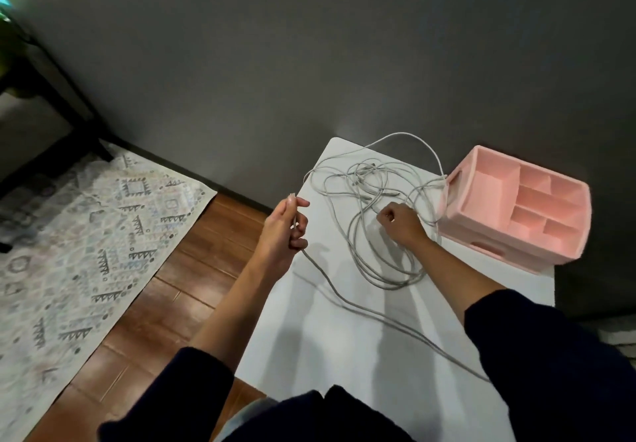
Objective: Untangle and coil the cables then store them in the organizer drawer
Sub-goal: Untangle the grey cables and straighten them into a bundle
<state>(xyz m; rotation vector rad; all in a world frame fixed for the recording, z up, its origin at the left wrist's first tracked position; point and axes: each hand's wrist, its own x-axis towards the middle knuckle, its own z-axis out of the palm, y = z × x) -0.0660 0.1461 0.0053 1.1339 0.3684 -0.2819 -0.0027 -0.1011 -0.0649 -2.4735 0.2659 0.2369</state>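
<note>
- Our left hand is raised over the table's left edge, with thumb and fingers curled round the end of one grey cable; the plug tip pokes up past the forefinger, pointing away from us
- From that fist the thin, round, smooth cord drops and runs in a long diagonal across the table toward the near right, where it passes under our right sleeve
- Our right hand sits knuckles-up on the tangle, fingers tucked in tightly and apparently pinching a strand
- The tangle is a loose heap of the same pale grey cord in many overlapping loops, lying on the far half of the table; one loop arches out past the far edge and ends against the organizer's left wall
- We cannot tell how many separate cables make it up
- Two dark, soft sleeves cover our forearms from mid-arm back
- The table is one white, matte, flat rectangle
- The organizer is one pink, boxy plastic piece on the far right corner, set askew, its long axis running from far left to near right; we count about five open compartments on top and a slot cut in its near wall
- Left of the table lie brown wood floor planks and one pale patterned rug; a plain grey wall stands behind
</note>
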